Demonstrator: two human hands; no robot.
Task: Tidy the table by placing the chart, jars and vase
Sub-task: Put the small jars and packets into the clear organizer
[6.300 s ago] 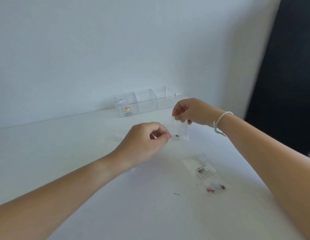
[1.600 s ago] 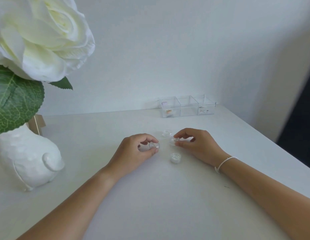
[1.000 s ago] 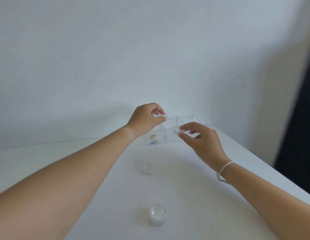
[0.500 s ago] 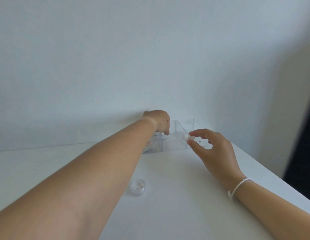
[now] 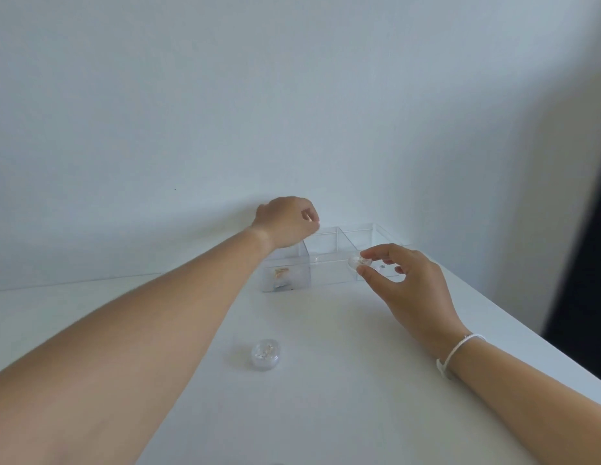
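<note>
- White table (image 5: 326, 414) and a plain pale wall fill the view, with a dark strip of room off to the right edge.
- Up against the wall sits the clear organiser box (image 5: 329, 260), three compartments in a row, and both arms are stretched out toward it.
- Big change from a second ago: the left hand (image 5: 287, 221) has carried its little jar up from mid-table and now hovers over the left compartment, fingers curled under. Whether the jar is in the fingers or already dropped, I cannot tell from here.
- Something pale and gold lies low in that left compartment, too blurred to name.
- Right hand (image 5: 406, 280) comes in beside the box, thumb and forefinger pinching a small clear jar (image 5: 359, 262) at the front wall between the middle and right compartments, other fingers fanned loose. It has drifted right and closer to the rim over the last half second.
- A white cord bracelet (image 5: 456, 352) rides that wrist.
- One more round jar (image 5: 266, 354) waits on the open table, well short of the box, glittery bits inside.
- My read: the jar-sorting step is about midway, two jars at the box, one to fetch.
- Vase and chart are out of view now, so nothing can be said of their placing.
</note>
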